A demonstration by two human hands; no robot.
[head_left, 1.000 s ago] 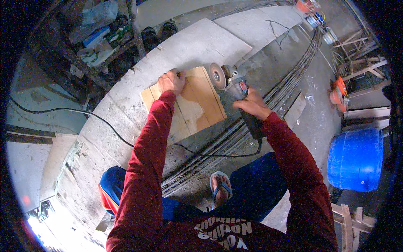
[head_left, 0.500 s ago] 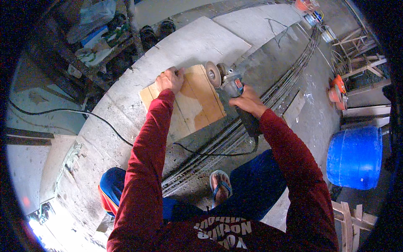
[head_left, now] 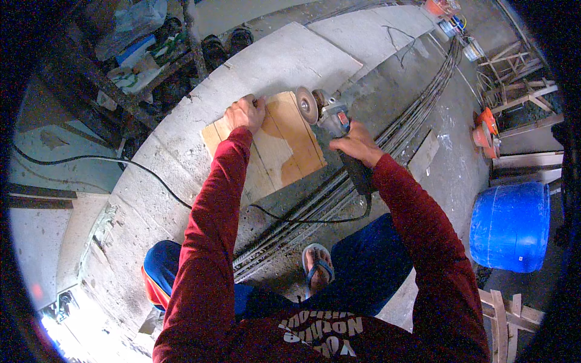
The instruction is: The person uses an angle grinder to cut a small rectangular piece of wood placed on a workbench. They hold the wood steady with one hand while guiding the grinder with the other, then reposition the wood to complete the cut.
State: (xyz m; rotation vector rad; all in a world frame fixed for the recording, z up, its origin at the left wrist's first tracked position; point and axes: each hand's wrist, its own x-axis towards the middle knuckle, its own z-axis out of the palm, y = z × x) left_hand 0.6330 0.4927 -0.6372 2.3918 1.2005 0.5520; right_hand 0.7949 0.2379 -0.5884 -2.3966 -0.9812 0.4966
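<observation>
A wooden board (head_left: 284,148) lies flat on a grey concrete slab (head_left: 181,157). My left hand (head_left: 244,113) presses down on the board's far left corner. My right hand (head_left: 357,144) grips the body of an angle grinder (head_left: 331,118). Its round disc (head_left: 304,104) stands at the board's far right edge. The grinder's black cable (head_left: 302,219) loops back across the floor below the board.
A bundle of long steel rods (head_left: 417,103) runs diagonally along the floor right of the board. A blue barrel (head_left: 509,225) stands at right, with wooden frames (head_left: 505,308) below it. A black cable (head_left: 91,160) crosses the slab at left. Cluttered shelves (head_left: 145,54) fill the top left.
The grinder has moved slightly along the board's far right edge. My left hand stays on the same corner.
</observation>
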